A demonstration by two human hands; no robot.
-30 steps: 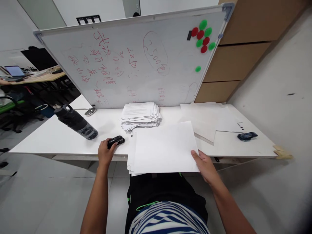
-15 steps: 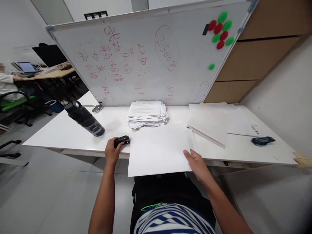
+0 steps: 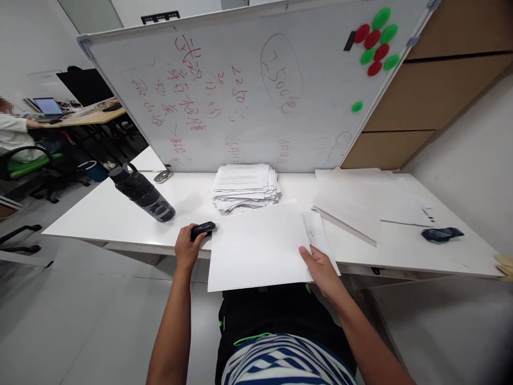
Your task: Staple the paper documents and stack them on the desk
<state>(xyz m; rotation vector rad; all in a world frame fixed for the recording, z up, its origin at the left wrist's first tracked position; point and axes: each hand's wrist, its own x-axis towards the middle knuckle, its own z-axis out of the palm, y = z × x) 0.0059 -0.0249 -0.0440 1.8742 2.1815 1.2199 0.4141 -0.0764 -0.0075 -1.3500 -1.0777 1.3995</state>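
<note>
My left hand [image 3: 186, 247] is closed around a small black stapler [image 3: 203, 229] lying near the front edge of the white table [image 3: 100, 224]. My right hand [image 3: 320, 270] pinches the right edge of a blank white sheaf of paper [image 3: 258, 248] that overhangs the table's front edge. A loose sheet [image 3: 318, 235] sticks out beside the sheaf under my right thumb. Just beyond lies a ragged stack of printed papers [image 3: 245, 186].
A dark water bottle [image 3: 142, 193] stands at the left. Large white sheets [image 3: 360, 200] and a small dark object [image 3: 441, 234] lie at the right. A whiteboard [image 3: 248, 91] with red writing and magnets leans behind the table. A seated person [image 3: 12, 136] is far left.
The sheaf in my right hand has shifted left and squared up, with one sheet now showing at its right. My left hand has stayed on the stapler. The view has panned left.
</note>
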